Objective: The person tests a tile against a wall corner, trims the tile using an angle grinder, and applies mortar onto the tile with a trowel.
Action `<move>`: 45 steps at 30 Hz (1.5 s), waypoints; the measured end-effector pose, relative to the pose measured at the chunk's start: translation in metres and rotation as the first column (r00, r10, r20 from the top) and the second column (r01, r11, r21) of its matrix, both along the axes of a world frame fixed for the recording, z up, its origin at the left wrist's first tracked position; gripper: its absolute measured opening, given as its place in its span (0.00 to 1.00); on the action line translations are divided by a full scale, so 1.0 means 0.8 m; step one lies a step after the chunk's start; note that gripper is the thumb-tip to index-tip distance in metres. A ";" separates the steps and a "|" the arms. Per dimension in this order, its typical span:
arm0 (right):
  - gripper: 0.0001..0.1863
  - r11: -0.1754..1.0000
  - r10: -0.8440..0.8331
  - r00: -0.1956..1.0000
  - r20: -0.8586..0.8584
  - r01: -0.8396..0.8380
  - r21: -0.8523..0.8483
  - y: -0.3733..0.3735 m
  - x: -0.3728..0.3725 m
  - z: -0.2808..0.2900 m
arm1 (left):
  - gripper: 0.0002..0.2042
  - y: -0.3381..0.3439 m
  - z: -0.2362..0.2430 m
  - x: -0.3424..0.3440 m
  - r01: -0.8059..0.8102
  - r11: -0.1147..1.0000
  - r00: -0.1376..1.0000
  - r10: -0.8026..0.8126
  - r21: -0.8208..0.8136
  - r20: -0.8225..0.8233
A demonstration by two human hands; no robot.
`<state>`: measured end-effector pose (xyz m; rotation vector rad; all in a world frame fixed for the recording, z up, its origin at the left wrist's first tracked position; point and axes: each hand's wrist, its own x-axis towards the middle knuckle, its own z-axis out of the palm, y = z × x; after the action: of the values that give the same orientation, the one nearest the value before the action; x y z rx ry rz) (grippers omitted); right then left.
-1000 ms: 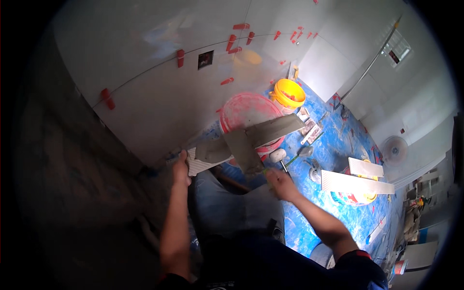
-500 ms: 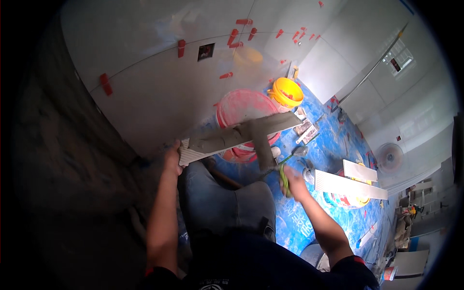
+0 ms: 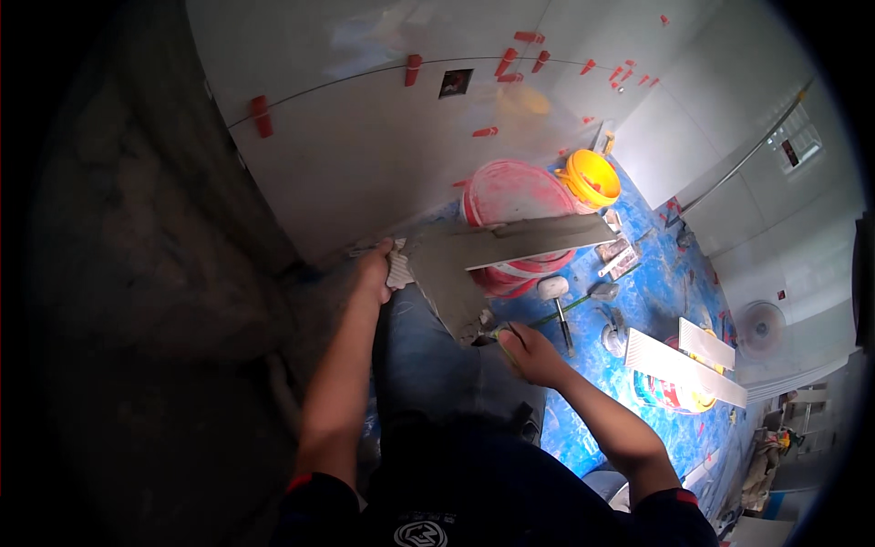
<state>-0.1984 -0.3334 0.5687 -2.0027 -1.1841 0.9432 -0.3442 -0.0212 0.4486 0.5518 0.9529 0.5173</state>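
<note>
A long narrow tile strip [image 3: 398, 272], its ribbed back uncovered at the near left end, lies across a red bucket [image 3: 515, 191]. My left hand [image 3: 374, 272] is closed round that end. Grey mortar [image 3: 556, 228] coats most of the strip's upper face. My right hand [image 3: 533, 356] grips a trowel [image 3: 456, 305] by its green handle. The wide, mortar-smeared blade rests across the strip near my left hand and hides part of it. Beneath the blade are my jeans-clad legs.
A yellow bucket [image 3: 591, 180] stands by the tiled wall, which carries red wedges [image 3: 414, 71]. On the blue-covered floor lies a mallet [image 3: 556, 296]. More ribbed tile strips [image 3: 670, 365] rest on a bucket at right. A fan [image 3: 761, 328] stands farther back.
The trowel has moved left along the strip, from its middle to near my left hand, and my right hand has come closer in. The whole view has shifted, placing the surroundings farther right.
</note>
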 end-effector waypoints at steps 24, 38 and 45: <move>0.23 0.922 0.209 0.960 0.188 -0.130 -0.365 0.139 0.048 0.214 | 0.33 -0.055 0.040 -0.009 -0.302 0.873 0.918 0.374 0.384 -0.129; 0.23 0.990 0.045 0.786 0.617 0.049 -0.136 0.127 0.133 0.175 | 0.37 -0.049 0.065 -0.013 -0.101 0.947 0.938 0.193 0.304 -0.289; 0.25 0.935 -0.021 0.963 0.267 0.113 -0.336 0.099 0.153 0.237 | 0.26 -0.059 0.074 0.006 -0.277 0.877 0.938 0.335 0.393 -0.086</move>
<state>-0.0759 -0.2542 0.7585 -2.4993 -1.1341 0.9271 -0.3391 -0.0683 0.5081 0.7995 1.1021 0.9701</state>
